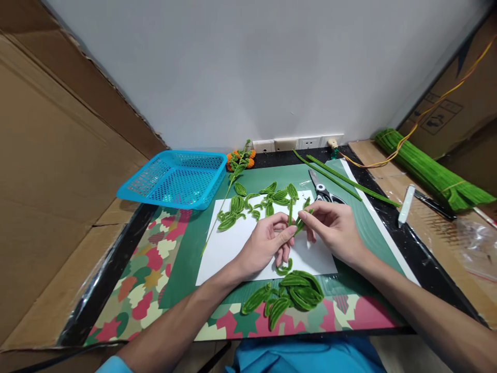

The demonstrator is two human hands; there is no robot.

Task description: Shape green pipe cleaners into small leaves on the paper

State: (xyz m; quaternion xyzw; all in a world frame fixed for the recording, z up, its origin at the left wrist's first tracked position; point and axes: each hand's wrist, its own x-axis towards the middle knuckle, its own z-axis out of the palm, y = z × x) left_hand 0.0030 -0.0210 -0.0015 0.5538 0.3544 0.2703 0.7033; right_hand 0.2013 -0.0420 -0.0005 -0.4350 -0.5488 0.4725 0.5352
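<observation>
My left hand (267, 243) and my right hand (334, 228) meet over a white sheet of paper (229, 246), and both pinch a green pipe-cleaner piece (298, 221) between their fingertips. A loose end of green pipe cleaner (284, 269) curls below my left hand. Several finished green pipe-cleaner leaves (264, 199) lie at the far edge of the paper. Another heap of green leaves (291, 295) sits close to me, below my hands.
A blue plastic basket (174, 178) stands at the far left. Scissors (324, 191), long green stems (341, 178), a flower stem with orange blooms (238, 160), a bundle of green pipe cleaners (430, 173) and a white tool (406, 204) lie right. Cardboard walls flank both sides.
</observation>
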